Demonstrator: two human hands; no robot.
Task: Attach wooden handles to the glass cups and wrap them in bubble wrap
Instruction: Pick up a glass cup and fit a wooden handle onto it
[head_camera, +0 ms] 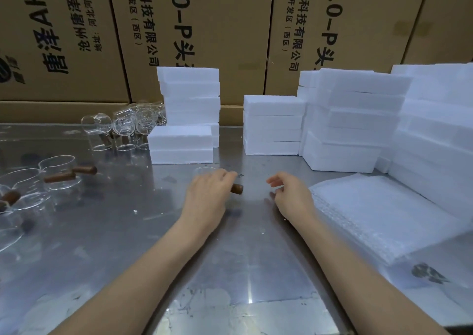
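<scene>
My left hand (208,191) grips a glass cup (204,171) at the middle of the steel table (128,245); the cup's brown wooden handle (237,189) sticks out to the right from under my fingers. My right hand (289,193) hovers just right of it, fingers loosely curled and holding nothing. A stack of bubble wrap sheets (378,214) lies flat to the right of my right hand. Several glass cups with wooden handles (60,177) stand at the left. Bare glass cups (122,128) are grouped at the back left.
White foam boxes are stacked at the back centre (189,99), centre right (272,124) and along the right side (358,119). Large printed cardboard cartons (204,27) form a wall behind the table.
</scene>
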